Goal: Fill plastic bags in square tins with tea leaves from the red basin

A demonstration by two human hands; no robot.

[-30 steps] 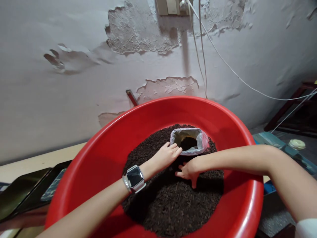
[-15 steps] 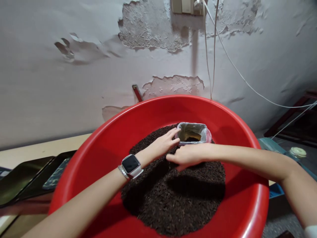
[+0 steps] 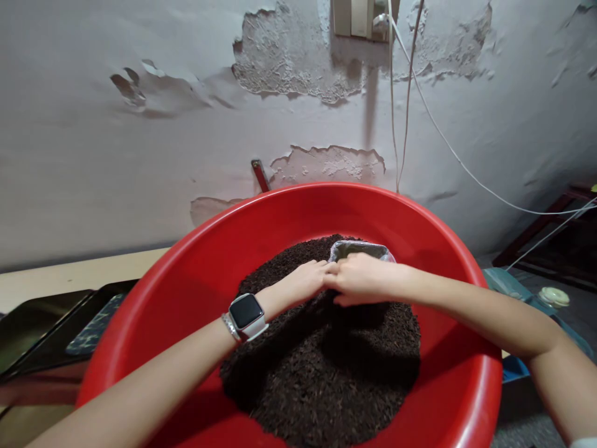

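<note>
A big red tub [image 3: 186, 267] holds a heap of dark brown, loose flakes [image 3: 321, 386] resembling dried tea leaves. Toward the back of the heap stands a clear plastic bag [image 3: 336, 249] with its mouth held wide, partly covered by my hands. My left hand [image 3: 308, 280], with a watch on the wrist, has its fingers bent at the bag's near left edge. Across the near side of the mouth is my right hand [image 3: 361, 278], closed, its knuckles over the rim and its fingertips against my left fingers. Whatever lies inside the right fist is hidden.
Behind the tub rises a peeling wall [image 3: 163, 143] with a socket box [image 3: 361, 18] and hanging white cables [image 3: 452, 152]. Dark trays [image 3: 41, 330] sit at the left. To the right are a bluish clear container [image 3: 522, 292] and a pale round lid [image 3: 554, 297].
My right hand has risen from the flakes to the bag's mouth and now meets my left fingers. The left hand has shifted slightly, and the view has tilted a little.
</note>
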